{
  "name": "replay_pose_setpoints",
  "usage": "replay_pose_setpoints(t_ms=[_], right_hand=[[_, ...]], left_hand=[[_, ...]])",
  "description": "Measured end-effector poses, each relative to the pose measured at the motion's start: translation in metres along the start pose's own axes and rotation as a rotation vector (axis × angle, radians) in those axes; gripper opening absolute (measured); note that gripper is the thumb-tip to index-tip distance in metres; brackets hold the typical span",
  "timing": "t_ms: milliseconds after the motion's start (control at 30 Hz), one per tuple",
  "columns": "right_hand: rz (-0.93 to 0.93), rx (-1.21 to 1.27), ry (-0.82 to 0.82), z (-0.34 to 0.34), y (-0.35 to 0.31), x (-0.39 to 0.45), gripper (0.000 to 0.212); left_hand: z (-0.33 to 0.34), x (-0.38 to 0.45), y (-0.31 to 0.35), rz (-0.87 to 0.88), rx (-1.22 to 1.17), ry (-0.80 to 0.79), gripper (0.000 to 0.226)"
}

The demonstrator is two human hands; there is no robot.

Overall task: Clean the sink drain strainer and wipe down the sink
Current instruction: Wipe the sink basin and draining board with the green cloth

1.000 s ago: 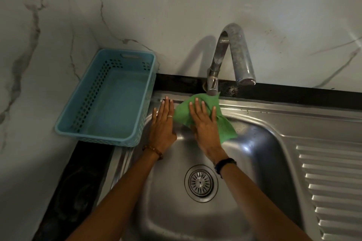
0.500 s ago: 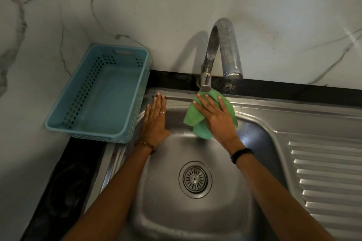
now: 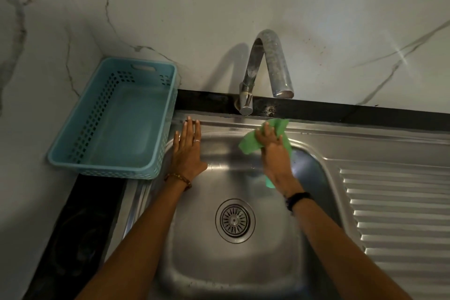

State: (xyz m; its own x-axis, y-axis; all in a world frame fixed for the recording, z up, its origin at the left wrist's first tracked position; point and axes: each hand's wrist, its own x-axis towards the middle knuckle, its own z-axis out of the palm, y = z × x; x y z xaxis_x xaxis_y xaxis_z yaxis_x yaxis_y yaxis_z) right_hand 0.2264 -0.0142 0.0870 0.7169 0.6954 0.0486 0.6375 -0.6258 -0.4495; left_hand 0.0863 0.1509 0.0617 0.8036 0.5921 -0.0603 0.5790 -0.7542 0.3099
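A stainless steel sink (image 3: 233,273) fills the lower middle, with a round metal drain strainer (image 3: 235,220) seated in its floor. My right hand (image 3: 275,153) presses a green cloth (image 3: 250,145) against the sink's back rim and upper back wall, right of the faucet base. My left hand (image 3: 188,151) lies flat, fingers together, on the back left corner of the rim, holding nothing.
A curved metal faucet (image 3: 265,68) rises from the black counter strip behind the sink. A light blue perforated plastic basket (image 3: 73,156) sits on the counter to the left. A ribbed steel drainboard (image 3: 399,221) runs to the right. Marble wall stands behind.
My right hand has slid the green cloth to the right along the back rim, from under the faucet base to its right side. My left hand has stayed at the back left corner.
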Motion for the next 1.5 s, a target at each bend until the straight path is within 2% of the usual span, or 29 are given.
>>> replay_pose_setpoints(t_ms=[100,200,267,433,533,633,733,800,867,933,1000,1100,1167,1233,1333,1400,1500], right_hand=[[-0.15,-0.085,-0.029,0.029,-0.049,0.013,0.063],[-0.239,-0.105,-0.085,0.042,-0.083,0.024,0.056],[-0.271,-0.152,-0.138,0.04,-0.083,0.027,0.053],[-0.274,-0.202,-0.212,0.006,-0.032,0.022,0.057],[-0.168,-0.204,-0.214,-0.024,0.028,0.01,0.064],[-0.047,-0.173,-0.209,-0.057,0.087,0.0,0.062],[0.062,-0.068,-0.204,-0.079,0.113,-0.002,0.053],[0.136,0.088,-0.146,-0.093,0.123,-0.004,0.049],[0.211,0.405,-0.104,-0.112,0.129,-0.009,0.048],[0.208,0.77,-0.14,-0.135,0.131,-0.023,0.044],[0.229,1.101,-0.171,-0.15,0.131,-0.039,0.037],[0.34,1.476,-0.196,-0.166,0.132,-0.066,0.024],[0.378,1.667,-0.268,-0.173,0.133,-0.079,0.028],[0.381,1.782,-0.333,-0.183,0.132,-0.092,0.037],[0.346,1.868,-0.368,-0.192,0.132,-0.106,0.046],[0.319,1.89,-0.39,-0.195,0.136,-0.113,0.049],[0.294,1.911,-0.37,-0.199,0.142,-0.121,0.047]], left_hand=[[0.001,0.002,-0.002,0.003,0.016,-0.038,0.114],[0.0,0.006,-0.002,-0.014,0.035,-0.092,0.118],[-0.003,0.007,0.0,-0.027,0.046,-0.115,0.113],[-0.004,0.005,0.013,-0.152,0.086,-0.109,0.104],[0.003,0.0,0.048,-0.09,0.164,-0.072,0.1],[0.015,-0.005,0.104,-0.006,0.03,-0.063,0.093],[0.022,-0.009,0.161,0.03,-0.158,-0.106,0.077],[0.02,-0.014,0.196,0.027,-0.38,-0.113,0.066],[0.012,-0.021,0.227,-0.012,-0.67,-0.092,0.06],[0.002,-0.029,0.255,-0.004,-0.848,-0.075,0.056],[-0.006,-0.038,0.279,0.041,-0.863,-0.024,0.044],[-0.015,-0.052,0.309,0.102,-0.837,0.141,0.02],[-0.022,-0.058,0.322,0.108,-0.812,0.224,0.026],[-0.029,-0.064,0.33,0.081,-0.822,0.246,0.042],[-0.034,-0.071,0.335,0.039,-0.79,0.186,0.049],[-0.036,-0.078,0.34,0.038,-0.749,0.188,0.047],[-0.04,-0.086,0.347,0.041,-0.601,0.197,0.031]])
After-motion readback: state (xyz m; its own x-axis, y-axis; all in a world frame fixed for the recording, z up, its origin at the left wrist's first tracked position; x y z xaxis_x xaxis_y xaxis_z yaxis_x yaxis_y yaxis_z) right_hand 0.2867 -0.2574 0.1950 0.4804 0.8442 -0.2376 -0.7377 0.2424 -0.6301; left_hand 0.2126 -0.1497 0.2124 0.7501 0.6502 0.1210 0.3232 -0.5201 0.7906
